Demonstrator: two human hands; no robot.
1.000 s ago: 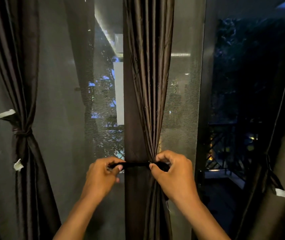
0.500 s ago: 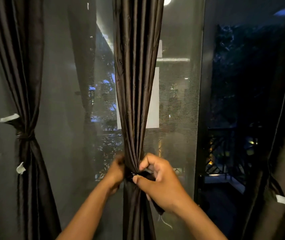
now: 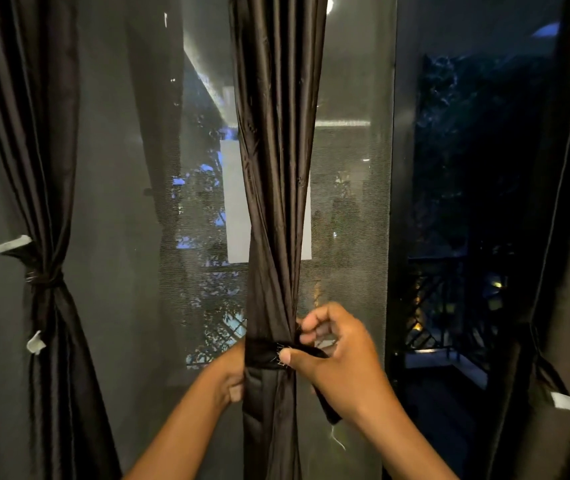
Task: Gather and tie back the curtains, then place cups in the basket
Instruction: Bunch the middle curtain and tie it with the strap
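Pinching dark tie-back strap point(image 3: 269, 355) with right hand point(image 3: 340, 358), strap wrapped round gathered middle curtain point(image 3: 274, 188) at window centre. Left hand point(image 3: 231, 377) gripped same curtain from behind, fingers mostly hidden. Left curtain point(image 3: 34, 168) already tied at left edge.

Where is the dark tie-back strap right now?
In the head view, the tie-back strap wraps the middle curtain low in the centre, pinched by the right hand, left hand behind the curtain.

Both forearms are showing bare right down to the frame's bottom edge, with no sleeve in sight. The left hand point(image 3: 233, 379) and right hand point(image 3: 340, 362) are wearing nothing.
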